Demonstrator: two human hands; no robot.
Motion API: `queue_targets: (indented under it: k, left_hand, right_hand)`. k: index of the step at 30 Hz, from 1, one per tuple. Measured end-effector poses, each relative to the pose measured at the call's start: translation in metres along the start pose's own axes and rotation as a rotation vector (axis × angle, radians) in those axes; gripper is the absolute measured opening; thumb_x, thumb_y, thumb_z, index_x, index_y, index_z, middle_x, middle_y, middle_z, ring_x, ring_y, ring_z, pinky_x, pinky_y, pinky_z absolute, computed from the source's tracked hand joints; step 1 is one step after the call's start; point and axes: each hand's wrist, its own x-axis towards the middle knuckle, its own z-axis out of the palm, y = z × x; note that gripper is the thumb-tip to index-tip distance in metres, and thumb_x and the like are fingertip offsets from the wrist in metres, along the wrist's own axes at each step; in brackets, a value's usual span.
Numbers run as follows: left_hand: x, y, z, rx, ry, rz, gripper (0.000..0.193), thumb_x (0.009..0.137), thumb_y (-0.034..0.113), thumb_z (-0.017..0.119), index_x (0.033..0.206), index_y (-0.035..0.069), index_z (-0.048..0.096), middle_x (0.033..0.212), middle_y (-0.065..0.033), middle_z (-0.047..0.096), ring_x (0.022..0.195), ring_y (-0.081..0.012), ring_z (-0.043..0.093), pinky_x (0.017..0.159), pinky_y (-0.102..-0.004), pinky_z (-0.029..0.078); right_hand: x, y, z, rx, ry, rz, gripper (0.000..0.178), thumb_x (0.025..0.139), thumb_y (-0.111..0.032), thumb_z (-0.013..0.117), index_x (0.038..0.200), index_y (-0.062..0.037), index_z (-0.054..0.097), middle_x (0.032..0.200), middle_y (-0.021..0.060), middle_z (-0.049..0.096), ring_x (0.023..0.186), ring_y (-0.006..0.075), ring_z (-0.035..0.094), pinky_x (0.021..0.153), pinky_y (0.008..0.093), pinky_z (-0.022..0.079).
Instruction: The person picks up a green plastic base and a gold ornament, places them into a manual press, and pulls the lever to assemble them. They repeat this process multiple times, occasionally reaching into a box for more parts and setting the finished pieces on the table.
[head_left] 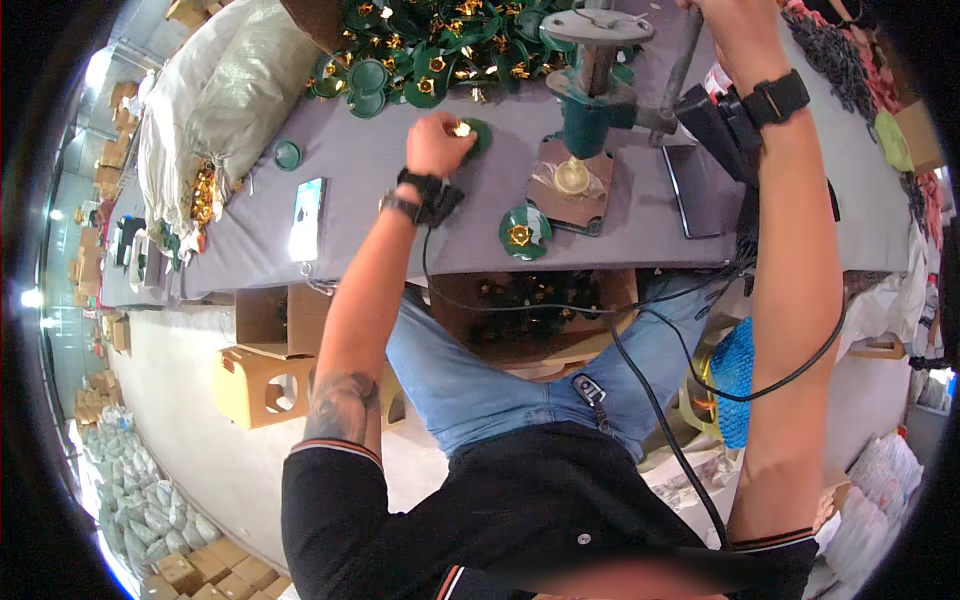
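My left hand (437, 143) is closed in a pinch at a round green disc with a gold, flower-like metal piece (478, 138), just above the table left of the press. At the top edge my right hand (742, 38) is wrapped round the lever (682, 72) of a green hand press (588, 120); its fingers are partly cut off by the frame. Under the press ram, a round gold-coloured piece (572, 177) rests on the square base plate (596, 205). A green disc with a gold flower-shaped centre (521, 234) lies at the plate's front left corner.
A heap of green discs with gold pieces (430, 60) covers the table's far side. A white woven sack (225, 90), a lit phone (308, 220) and a lone green disc (287, 154) are left. A dark phone (692, 190) lies right; a black cable (640, 372) crosses my lap.
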Motion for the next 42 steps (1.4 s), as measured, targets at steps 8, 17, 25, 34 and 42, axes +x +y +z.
queue_targets:
  k: [8,17,25,34,42]
  left_hand:
    - [-0.064,0.12,0.017,-0.354,-0.27,0.396,0.035,0.078,0.018,0.088,0.103,-0.002,0.075,0.082,-0.0124,0.072,0.072,-0.0194,0.068,0.068,-0.0326,0.055]
    - [-0.065,0.119,0.017,-0.349,-0.298,0.354,0.035,0.076,0.02,0.088,0.101,-0.001,0.075,0.081,-0.0134,0.07,0.071,-0.0248,0.068,0.066,-0.0363,0.054]
    - [-0.066,0.113,0.024,-0.348,-0.274,0.497,0.038,0.077,0.022,0.088,0.104,-0.001,0.073,0.078,-0.0154,0.066,0.071,-0.0293,0.065,0.067,-0.0385,0.053]
    - [-0.066,0.109,0.006,-0.391,-0.302,0.491,0.03,0.08,0.018,0.081,0.102,0.001,0.07,0.083,-0.0168,0.07,0.077,-0.0309,0.068,0.07,-0.0395,0.054]
    - [-0.095,0.07,-0.058,-0.388,-0.709,0.3,0.03,0.086,0.019,0.083,0.108,0.002,0.072,0.08,-0.0034,0.067,0.077,-0.0094,0.06,0.07,-0.0291,0.051]
  right_hand:
    - [-0.008,-0.017,0.009,-0.008,0.04,0.037,0.027,0.106,-0.032,0.057,0.095,-0.007,0.058,0.068,-0.0037,0.047,0.05,0.0052,0.041,0.046,0.0234,0.036]
    - [-0.181,-0.008,-0.007,-0.23,-0.09,-0.596,0.005,0.089,-0.007,0.065,0.089,-0.0074,0.06,0.08,0.0079,0.06,0.069,0.0228,0.061,0.07,0.0368,0.052]
    - [-0.24,-0.004,-0.021,-0.405,-0.456,-0.624,0.008,0.084,-0.01,0.067,0.091,-0.0095,0.062,0.086,0.0051,0.062,0.082,0.0258,0.064,0.092,0.0476,0.049]
    - [-0.011,-0.05,-0.001,-0.027,-0.101,0.282,0.026,0.108,-0.029,0.051,0.093,-0.0082,0.053,0.072,-0.004,0.048,0.057,0.0065,0.047,0.053,0.0239,0.041]
    - [-0.013,-0.031,0.001,-0.062,-0.032,0.136,0.028,0.107,-0.033,0.052,0.095,-0.0083,0.054,0.069,-0.0024,0.047,0.051,0.0079,0.044,0.05,0.026,0.041]
